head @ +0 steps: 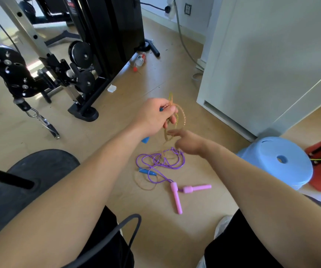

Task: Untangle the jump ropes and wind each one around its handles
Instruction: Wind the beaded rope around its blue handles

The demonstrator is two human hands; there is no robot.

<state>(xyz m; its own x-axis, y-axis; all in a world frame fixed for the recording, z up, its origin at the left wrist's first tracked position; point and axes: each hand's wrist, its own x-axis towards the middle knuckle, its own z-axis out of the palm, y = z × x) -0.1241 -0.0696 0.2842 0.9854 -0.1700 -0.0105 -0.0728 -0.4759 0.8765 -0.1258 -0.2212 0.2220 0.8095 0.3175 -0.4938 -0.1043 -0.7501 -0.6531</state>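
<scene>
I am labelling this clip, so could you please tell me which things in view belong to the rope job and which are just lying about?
In the job: yellowish rope with blue handles, gripped by the left hand, right hand beside its loop; purple rope with pink handles, on the floor.
Lying about: blue stool, plastic bottle, weight machine, round black base.

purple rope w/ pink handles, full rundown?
The glossy purple-corded jump rope lies in loose tangled loops on the tan floor. Its two pink plastic handles rest flat, cord ends close together, spread at an angle. A translucent amber rope and a blue handle cross its loops. The right hand hangs over them; contact unclear.
</scene>
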